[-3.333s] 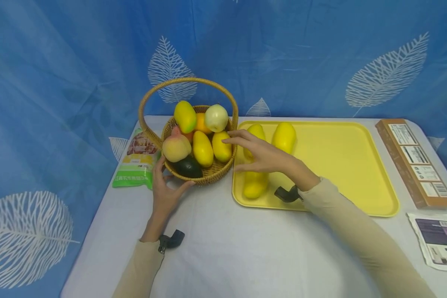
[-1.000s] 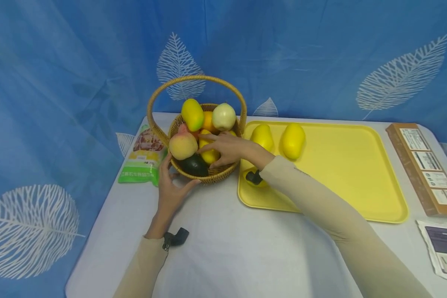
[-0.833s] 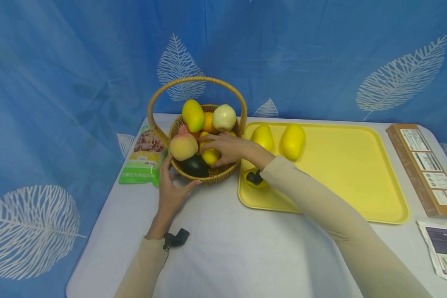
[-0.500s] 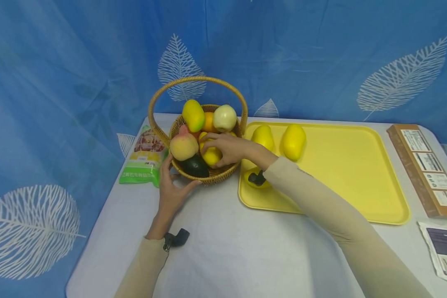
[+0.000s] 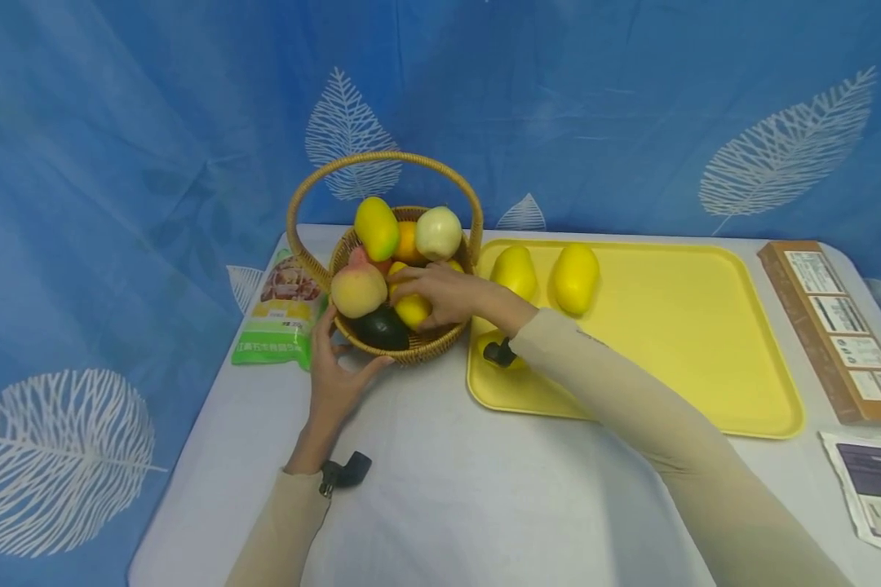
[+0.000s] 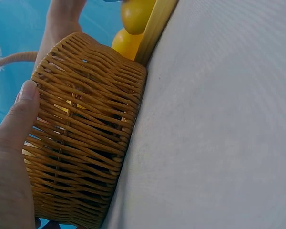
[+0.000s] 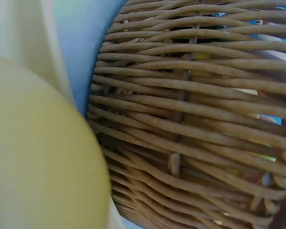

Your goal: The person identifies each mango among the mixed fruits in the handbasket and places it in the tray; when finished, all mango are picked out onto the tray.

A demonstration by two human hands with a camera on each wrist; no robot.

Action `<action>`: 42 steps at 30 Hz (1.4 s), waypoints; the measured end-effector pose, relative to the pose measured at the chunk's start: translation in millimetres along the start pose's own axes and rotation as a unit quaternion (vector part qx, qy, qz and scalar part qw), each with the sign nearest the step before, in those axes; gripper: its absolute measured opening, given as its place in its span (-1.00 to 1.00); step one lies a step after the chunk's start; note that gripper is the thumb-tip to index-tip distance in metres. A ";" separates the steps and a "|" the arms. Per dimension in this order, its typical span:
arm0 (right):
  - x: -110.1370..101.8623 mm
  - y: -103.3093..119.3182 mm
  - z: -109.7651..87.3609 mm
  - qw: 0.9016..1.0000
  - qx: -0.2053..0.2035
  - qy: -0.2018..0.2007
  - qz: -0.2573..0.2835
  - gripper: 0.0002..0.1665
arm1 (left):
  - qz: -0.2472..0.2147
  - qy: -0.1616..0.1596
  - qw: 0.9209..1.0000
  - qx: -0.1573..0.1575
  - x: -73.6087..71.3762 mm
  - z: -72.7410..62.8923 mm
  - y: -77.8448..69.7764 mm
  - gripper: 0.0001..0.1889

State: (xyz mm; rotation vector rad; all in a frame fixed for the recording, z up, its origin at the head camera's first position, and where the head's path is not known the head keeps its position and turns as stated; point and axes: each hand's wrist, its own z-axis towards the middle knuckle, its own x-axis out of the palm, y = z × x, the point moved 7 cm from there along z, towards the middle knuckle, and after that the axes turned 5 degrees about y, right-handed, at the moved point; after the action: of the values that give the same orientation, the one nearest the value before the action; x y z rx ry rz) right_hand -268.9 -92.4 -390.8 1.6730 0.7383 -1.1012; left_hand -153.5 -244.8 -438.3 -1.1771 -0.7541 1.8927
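Note:
The round wicker basket (image 5: 420,353) stands at the back left of the table, its arched handle raised. My left hand (image 5: 334,383) holds its near left side, the thumb pressing the rim in the left wrist view. Inside the basket, my right hand (image 5: 444,293) curls its fingers round a yellow mango (image 5: 413,313), partly covering it. Around that mango lie a peach (image 5: 358,292), a dark green avocado-like fruit (image 5: 382,328), a yellow-green mango (image 5: 377,228), an orange (image 5: 407,243) and a pale round fruit (image 5: 438,234). Another yellow fruit is mostly hidden behind the right hand.
Right of the basket lies a yellow tray (image 5: 675,342) bearing yellow mangoes (image 5: 576,279), one partly hidden by the right wrist. A green food packet (image 5: 275,318) lies to the left. A brown box (image 5: 837,334) and a purple-white packet (image 5: 874,489) lie far right.
Since the oldest frame my right hand has gone left, from the basket's right-hand mango to the middle one. Over the last second it barely shifts. My left hand stays on the basket.

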 end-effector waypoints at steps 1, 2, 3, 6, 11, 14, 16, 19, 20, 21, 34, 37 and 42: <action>-0.9 -1.1 -0.3 1.000 -0.002 -0.006 0.012 -0.40 | 0.000 0.000 1.000 0.000 0.3 -0.2 0.1 0.15; -2.3 -2.3 -0.9 1.000 -0.002 -0.014 0.025 -0.40 | 0.000 0.001 1.000 0.000 0.6 -0.2 0.1 0.15; -3.9 -3.6 -2.1 0.999 -0.002 -0.021 0.039 -0.41 | 0.000 0.001 1.000 0.000 0.9 -0.2 -0.2 0.15; -10.0 -6.5 -7.5 0.995 -0.002 -0.047 0.085 -0.41 | 0.003 0.004 1.000 0.000 1.7 -0.3 -0.8 0.15; -17.6 -4.2 -17.7 0.991 -0.012 -0.076 0.108 -0.40 | 0.002 0.005 1.000 0.000 1.3 -0.1 -1.8 0.14; -20.9 0.5 -23.6 0.990 -0.022 -0.089 0.107 -0.40 | 0.003 0.006 1.000 0.001 1.3 -0.2 -2.2 0.14; -23.3 3.8 -27.9 0.989 -0.027 -0.098 0.108 -0.40 | 0.003 0.006 1.000 0.000 1.5 -0.6 -1.6 0.14; -27.7 7.7 -36.1 0.987 -0.031 -0.114 0.111 -0.40 | 0.002 0.007 1.000 -0.002 1.7 -1.3 -0.6 0.14; -29.5 8.6 -39.2 0.986 -0.031 -0.119 0.115 -0.40 | 0.002 0.006 1.000 -0.003 1.9 -1.5 -0.2 0.14; -31.1 9.3 -42.5 0.985 -0.031 -0.126 0.118 -0.41 | 0.003 0.005 1.000 -0.002 1.7 -1.6 0.1 0.14; -40.8 11.0 -73.9 0.974 -0.031 -0.189 0.118 -0.41 | 0.003 0.000 1.000 -0.005 0.7 -2.7 0.7 0.16; -40.4 11.2 -78.9 0.974 -0.030 -0.194 0.111 -0.41 | 0.001 0.001 1.000 -0.008 0.6 -3.1 1.4 0.16; -41.9 12.5 -92.8 0.973 -0.023 -0.203 0.109 -0.42 | -0.002 -0.001 1.000 -0.009 0.5 -2.7 1.0 0.17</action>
State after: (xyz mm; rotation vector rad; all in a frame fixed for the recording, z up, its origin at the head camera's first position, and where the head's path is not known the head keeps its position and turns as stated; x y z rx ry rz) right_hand -244.8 -9.1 -336.0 1.3887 0.3071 -1.2055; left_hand -151.5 -244.6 -440.4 -1.1839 -0.7768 1.8875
